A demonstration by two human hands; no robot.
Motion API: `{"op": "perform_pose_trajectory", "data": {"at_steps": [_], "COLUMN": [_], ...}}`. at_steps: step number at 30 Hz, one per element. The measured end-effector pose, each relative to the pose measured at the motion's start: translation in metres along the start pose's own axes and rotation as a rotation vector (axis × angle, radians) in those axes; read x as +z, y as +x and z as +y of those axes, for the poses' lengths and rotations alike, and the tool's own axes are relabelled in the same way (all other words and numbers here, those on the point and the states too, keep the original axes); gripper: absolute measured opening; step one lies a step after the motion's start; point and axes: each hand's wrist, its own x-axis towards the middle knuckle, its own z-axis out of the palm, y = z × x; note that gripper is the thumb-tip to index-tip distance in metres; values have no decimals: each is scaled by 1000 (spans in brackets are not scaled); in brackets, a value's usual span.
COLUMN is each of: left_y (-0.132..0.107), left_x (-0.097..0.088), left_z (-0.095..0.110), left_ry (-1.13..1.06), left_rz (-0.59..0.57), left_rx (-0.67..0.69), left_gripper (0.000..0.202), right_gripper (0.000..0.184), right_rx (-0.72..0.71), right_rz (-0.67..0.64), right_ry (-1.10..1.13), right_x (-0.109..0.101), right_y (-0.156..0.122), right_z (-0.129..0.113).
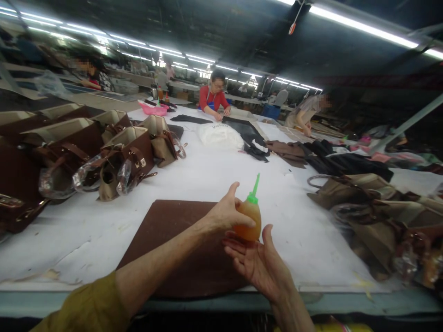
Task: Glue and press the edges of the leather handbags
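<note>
My left hand is closed around a squeeze bottle of amber liquid, probably glue, with a green cap and a long thin green nozzle pointing up. The bottle is held nearly upright above the table. Just below it, my right hand is turned palm up with its fingers stretched out and thumb apart. Its fingertips lie close under the bottle's base; whether they touch it I cannot tell. Beneath both hands a flat dark brown sheet rests on the white table covering, partly hidden by my left forearm.
Several brown handbags with plastic-wrapped handles stand at the left. More bags lie at the right. Farther back are a white plastic bag, black material and a pink basket. A co-worker in red works across the table.
</note>
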Motion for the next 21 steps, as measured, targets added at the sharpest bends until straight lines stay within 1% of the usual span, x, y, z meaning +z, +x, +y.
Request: {"op": "perform_pose_trajectory", "data": {"at_steps": [4,6,8,11,14,17,21], "left_y": [16,22,26,29,28,23,10], "left_x": [-5,-8,-10,-6,1,5,1], "left_z": [-4,-14,-29,-55,-76,-85,-87], "left_ry": [-59,-30,15,56,84,127,197], "left_rz": [149,206,243,239,221,234,251], "left_rx": [72,111,135,157,135,116,77], "left_gripper": [110,107,104,101,98,97,102], "right_gripper": [84,89,95,99,100,101,101], "right_rx": [-73,-128,-174,-231,-266,-273,-284], "right_rz": [-3,-9,-15,-22,-34,-47,-34], "right_ry": [9,32,52,67,78,93,117], "right_x": [-2,-1,0,0,-2,-4,-4], "right_y": [-22,-34,-46,-57,-62,-65,-67], "right_z": [0,2,3,4,5,6,9]}}
